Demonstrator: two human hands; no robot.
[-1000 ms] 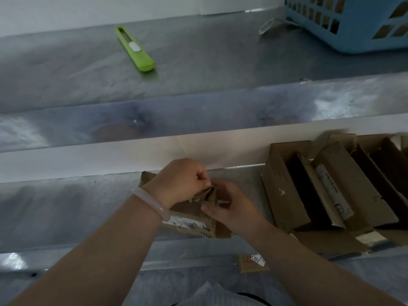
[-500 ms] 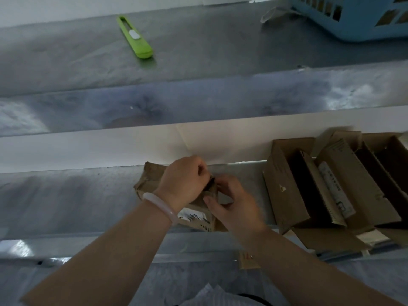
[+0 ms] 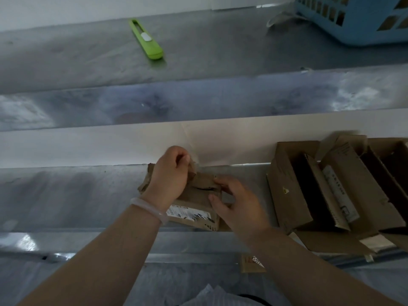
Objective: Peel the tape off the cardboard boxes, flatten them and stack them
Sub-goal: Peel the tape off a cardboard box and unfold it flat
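Up comes the left hand [image 3: 172,173], pinching tape [image 3: 192,166] above the small box [image 3: 198,195]; right hand [image 3: 237,202] grips that box. Best pull low, steady.

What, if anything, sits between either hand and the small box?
Nothing visible. The left hand pinches a brown strip at the small brown cardboard box, and the right hand holds its edge.

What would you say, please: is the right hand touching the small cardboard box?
Touching. The head view shows the right hand holding the small cardboard box, with thumb and fingertips directly on its top.
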